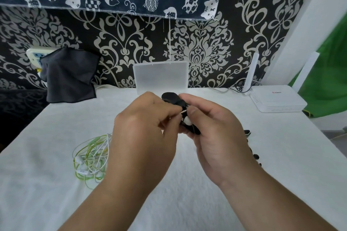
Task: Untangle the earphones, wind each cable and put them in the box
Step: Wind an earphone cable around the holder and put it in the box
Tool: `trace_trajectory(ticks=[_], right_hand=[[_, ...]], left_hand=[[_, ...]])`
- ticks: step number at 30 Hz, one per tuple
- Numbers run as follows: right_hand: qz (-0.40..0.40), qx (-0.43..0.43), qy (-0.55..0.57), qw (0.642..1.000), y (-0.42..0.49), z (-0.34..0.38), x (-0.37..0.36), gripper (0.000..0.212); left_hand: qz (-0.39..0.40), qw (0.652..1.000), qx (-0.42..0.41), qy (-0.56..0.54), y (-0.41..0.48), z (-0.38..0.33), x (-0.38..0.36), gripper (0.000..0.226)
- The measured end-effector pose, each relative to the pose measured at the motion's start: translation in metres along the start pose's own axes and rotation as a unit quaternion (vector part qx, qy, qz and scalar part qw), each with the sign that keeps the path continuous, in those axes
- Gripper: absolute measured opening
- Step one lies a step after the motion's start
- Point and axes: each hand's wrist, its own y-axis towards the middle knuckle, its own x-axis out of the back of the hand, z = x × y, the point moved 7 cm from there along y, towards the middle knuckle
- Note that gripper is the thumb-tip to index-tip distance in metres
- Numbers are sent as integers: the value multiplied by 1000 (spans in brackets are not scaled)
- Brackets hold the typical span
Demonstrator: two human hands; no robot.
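Grips as I read them: left hand (142, 133) pinches cable (183, 111), right hand (219, 137) clasps black bundle (172, 98) with earbud (187, 121); green tangle (90, 157) lies leftward, box (160, 78) behind.

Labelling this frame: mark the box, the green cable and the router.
box (160, 78), head view, front wall.
green cable (90, 157), head view, tangle's middle.
router (277, 97), head view, top face.

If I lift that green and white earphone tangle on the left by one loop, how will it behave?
Likely floppy: the tangle lies in thin slack loops on the white cloth, so it should droop. Probably light, being fine wire and small buds. Its crossed strands suggest the whole clump may lift together.
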Motion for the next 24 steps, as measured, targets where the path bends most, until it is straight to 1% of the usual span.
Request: trace_trajectory(ticks=[3,6,11,16,20,22,24], right_hand=[[-1,-3,-9,1000,-1,-1,-1,30],[1,-11,-10,1000,-2,-3,-1,32],[-16,-14,7,1000,-2,-5,-2,33],[-17,-19,24,999,-3,-7,-4,33],[-22,-32,51,998,-2,-8,-5,32],[-25,-36,56,997,0,-8,-6,31],[-29,-47,74,996,1,-10,-6,30]], left_hand=[[-25,999,39,-21,-1,4,1,11],[-19,998,63,-15,2,5,-1,14],[-28,995,95,4,2,5,-1,22],[-42,991,129,-16,3,9,-4,26],[-40,989,139,-34,3,12,-7,28],[-41,987,147,-49,3,14,-7,27],[-41,982,165,-86,3,17,-7,19]])
